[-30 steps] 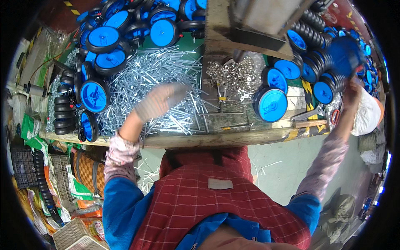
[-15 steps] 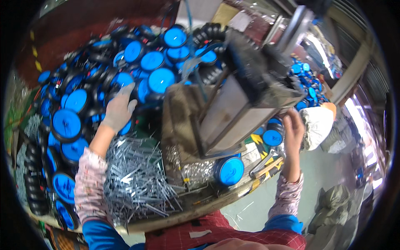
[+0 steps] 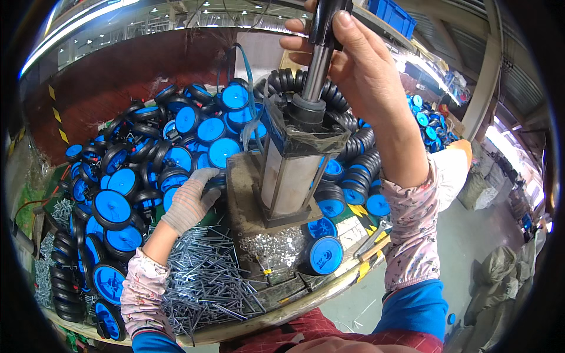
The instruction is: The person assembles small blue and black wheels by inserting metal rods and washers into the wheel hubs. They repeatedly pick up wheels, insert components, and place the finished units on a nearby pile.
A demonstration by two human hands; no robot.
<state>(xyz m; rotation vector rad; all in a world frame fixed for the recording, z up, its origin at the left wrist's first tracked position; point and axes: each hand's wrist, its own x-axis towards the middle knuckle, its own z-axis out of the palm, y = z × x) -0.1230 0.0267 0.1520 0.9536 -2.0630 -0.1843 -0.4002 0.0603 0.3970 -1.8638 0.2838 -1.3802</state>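
Blue-hubbed black plastic wheels [image 3: 176, 147] lie under gloved left hand [image 3: 189, 200], fingers loosely curled, empty; bare right hand [image 3: 359, 65] grips upright black press lever [image 3: 323, 29] above.

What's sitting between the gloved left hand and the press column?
Head view: only the press's brown base plate separates the left hand from the column; blue wheels lie behind.

The left hand [image 3: 188, 203] wears a knitted cloth glove, rough and matt; the right hand [image 3: 359, 62] is bare on a black lever [image 3: 326, 17] above a bright, polished metal rod [image 3: 316, 70]. The press body [image 3: 291, 176] is dull grey metal under a wrinkled clear plastic wrap. The wheels [image 3: 112, 206] show glossy blue plastic hubs in matt black rubber-like tyres. The thin pins [image 3: 206, 276] and small washers [image 3: 279, 244] on the bench [image 3: 294, 306] are shiny silvery metal.
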